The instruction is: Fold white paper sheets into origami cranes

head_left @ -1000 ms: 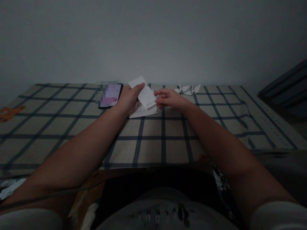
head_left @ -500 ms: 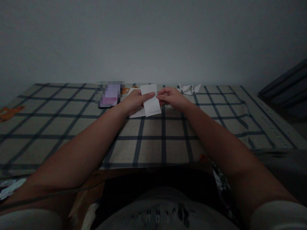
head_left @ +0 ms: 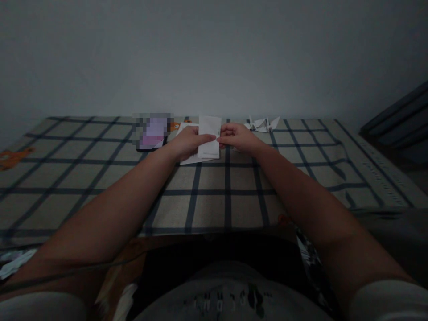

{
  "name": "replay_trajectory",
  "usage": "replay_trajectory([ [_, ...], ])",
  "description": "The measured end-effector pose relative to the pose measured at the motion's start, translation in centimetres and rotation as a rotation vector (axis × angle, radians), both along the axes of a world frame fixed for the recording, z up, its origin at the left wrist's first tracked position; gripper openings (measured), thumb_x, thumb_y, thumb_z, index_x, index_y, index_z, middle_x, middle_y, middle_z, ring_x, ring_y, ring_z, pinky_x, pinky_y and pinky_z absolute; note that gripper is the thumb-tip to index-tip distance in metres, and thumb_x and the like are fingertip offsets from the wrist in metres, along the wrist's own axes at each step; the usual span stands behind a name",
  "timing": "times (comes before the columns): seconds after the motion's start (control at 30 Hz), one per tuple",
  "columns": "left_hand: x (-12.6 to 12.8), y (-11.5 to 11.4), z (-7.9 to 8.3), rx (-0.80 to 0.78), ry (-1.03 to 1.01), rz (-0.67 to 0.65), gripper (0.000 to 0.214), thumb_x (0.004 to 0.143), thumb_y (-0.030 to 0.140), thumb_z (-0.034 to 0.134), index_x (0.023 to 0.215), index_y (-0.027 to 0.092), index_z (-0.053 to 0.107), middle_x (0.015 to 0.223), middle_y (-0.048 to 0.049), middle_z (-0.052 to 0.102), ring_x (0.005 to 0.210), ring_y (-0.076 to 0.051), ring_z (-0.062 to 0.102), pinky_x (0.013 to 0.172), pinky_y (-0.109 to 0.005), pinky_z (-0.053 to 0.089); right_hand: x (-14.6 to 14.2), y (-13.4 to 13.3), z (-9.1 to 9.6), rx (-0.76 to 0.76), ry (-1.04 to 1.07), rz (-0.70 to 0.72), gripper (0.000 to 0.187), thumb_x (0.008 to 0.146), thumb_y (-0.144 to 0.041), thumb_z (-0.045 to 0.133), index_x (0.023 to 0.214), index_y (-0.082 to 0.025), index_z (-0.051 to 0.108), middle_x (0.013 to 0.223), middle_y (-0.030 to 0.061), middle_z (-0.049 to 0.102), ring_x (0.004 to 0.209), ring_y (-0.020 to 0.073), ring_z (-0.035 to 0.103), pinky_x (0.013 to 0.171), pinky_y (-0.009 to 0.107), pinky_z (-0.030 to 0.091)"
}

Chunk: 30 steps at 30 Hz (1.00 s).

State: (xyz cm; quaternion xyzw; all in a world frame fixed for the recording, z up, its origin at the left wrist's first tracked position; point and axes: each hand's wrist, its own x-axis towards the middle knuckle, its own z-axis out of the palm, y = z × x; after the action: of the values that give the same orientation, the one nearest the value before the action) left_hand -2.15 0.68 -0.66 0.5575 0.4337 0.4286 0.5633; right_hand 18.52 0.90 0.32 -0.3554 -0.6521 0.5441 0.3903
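A folded strip of white paper [head_left: 209,125] stands upright between my hands, above the table. My left hand [head_left: 189,141] grips it from the left, the thumb lying across its front and the other fingers hidden behind. At the paper's right edge, my right hand [head_left: 238,136] pinches it between thumb and curled fingers. Below and behind the strip lies another white sheet [head_left: 187,159], partly covered by my left hand. To the right of my right hand sit folded paper cranes [head_left: 264,125].
A phone [head_left: 153,133] with a lit screen, partly pixelated, lies left of my hands. A checked cloth [head_left: 210,211] covers the table, which meets a plain wall [head_left: 214,58] at the back. A dark slatted object [head_left: 401,116] stands at the far right.
The paper strip has turned from a slight tilt to nearly straight and shifted a little right. My right thumb and fingers have closed on its right edge.
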Motion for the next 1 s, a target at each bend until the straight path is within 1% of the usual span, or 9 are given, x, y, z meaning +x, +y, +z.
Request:
replay_trajectory([
  [0.17,0.2,-0.1,0.2,-0.032,-0.044,-0.066,0.031,0.066,0.031,0.093,0.090,0.014,0.080,0.094,-0.0146,0.082,0.077,-0.024,0.078,0.081,-0.042,0.065,0.0,-0.1,0.4,0.029,-0.011,-0.083,0.017,0.084,-0.004,0.073,0.082,-0.017,0.062,0.066,-0.0020,0.067,0.065,0.0104,0.067,0.065,0.021,0.055],
  [0.23,0.2,-0.1,0.2,-0.021,-0.018,-0.042,0.030,0.066,0.030,0.092,0.088,0.014,0.080,0.092,-0.0140,0.082,0.075,-0.024,0.077,0.080,-0.042,0.065,0.1,-0.1,0.5,0.028,-0.018,-0.094,0.018,0.083,-0.004,0.073,0.082,-0.017,0.062,0.066,-0.0020,0.067,0.064,0.0110,0.067,0.066,0.022,0.056],
  [0.33,0.1,-0.1,0.3,-0.004,0.006,-0.014,0.026,0.067,0.027,0.091,0.087,0.014,0.079,0.088,-0.0137,0.082,0.076,-0.026,0.078,0.081,-0.044,0.066,0.3,0.0,0.3,0.062,-0.088,-0.072,0.015,0.086,-0.010,0.074,0.079,-0.017,0.063,0.068,0.0008,0.069,0.064,0.0118,0.066,0.067,0.024,0.056],
  [0.43,0.0,-0.2,0.5,-0.023,0.006,-0.024,0.023,0.066,0.023,0.089,0.085,0.015,0.079,0.088,-0.0138,0.082,0.078,-0.027,0.079,0.081,-0.044,0.066,0.7,0.0,0.1,0.170,-0.228,-0.041,0.017,0.089,-0.020,0.074,0.075,-0.016,0.066,0.071,0.0032,0.071,0.065,0.0119,0.064,0.066,0.025,0.051],
  [0.53,0.0,-0.4,0.7,-0.057,0.030,-0.038,0.024,0.063,0.022,0.090,0.083,0.015,0.081,0.089,-0.0139,0.082,0.075,-0.026,0.078,0.076,-0.040,0.066,1.2,0.0,0.0,0.317,-0.365,-0.042,0.019,0.088,-0.029,0.073,0.076,-0.015,0.070,0.070,0.0026,0.070,0.065,0.0125,0.060,0.062,0.025,0.043],
  [0.67,-0.2,-0.4,0.8,-0.046,0.056,-0.043,0.025,0.060,0.025,0.092,0.081,0.017,0.082,0.086,-0.0133,0.082,0.072,-0.025,0.077,0.070,-0.037,0.065,1.2,0.0,0.1,0.424,-0.478,-0.087,0.014,0.083,-0.027,0.074,0.076,-0.015,0.072,0.071,0.0025,0.069,0.067,0.0138,0.058,0.065,0.026,0.042],
  [0.77,-0.3,-0.2,0.8,-0.032,0.084,-0.052,0.024,0.059,0.024,0.093,0.079,0.017,0.081,0.082,-0.0136,0.080,0.074,-0.028,0.078,0.069,-0.040,0.065,1.1,-0.1,0.3,0.452,-0.519,-0.101,0.011,0.082,-0.025,0.072,0.077,-0.014,0.072,0.071,0.0032,0.069,0.068,0.0149,0.059,0.065,0.026,0.042],
  [0.93,-0.5,-0.1,0.9,-0.042,0.129,-0.062,0.025,0.059,0.022,0.094,0.081,0.015,0.082,0.084,-0.0164,0.079,0.081,-0.034,0.080,0.078,-0.050,0.066,1.0,-0.1,0.3,0.483,-0.541,-0.123,0.011,0.082,-0.022,0.069,0.074,-0.014,0.071,0.068,0.0026,0.069,0.065,0.0142,0.058,0.063,0.026,0.041],
  [1.0,-0.6,-0.2,1.0,-0.053,0.150,-0.063,0.026,0.060,0.023,0.094,0.081,0.015,0.082,0.086,-0.0172,0.079,0.080,-0.034,0.080,0.077,-0.050,0.066,1.1,0.0,0.2,0.486,-0.540,-0.122,0.011,0.082,-0.022,0.069,0.075,-0.014,0.071,0.069,0.0026,0.069,0.066,0.0144,0.059,0.063,0.026,0.041],
])
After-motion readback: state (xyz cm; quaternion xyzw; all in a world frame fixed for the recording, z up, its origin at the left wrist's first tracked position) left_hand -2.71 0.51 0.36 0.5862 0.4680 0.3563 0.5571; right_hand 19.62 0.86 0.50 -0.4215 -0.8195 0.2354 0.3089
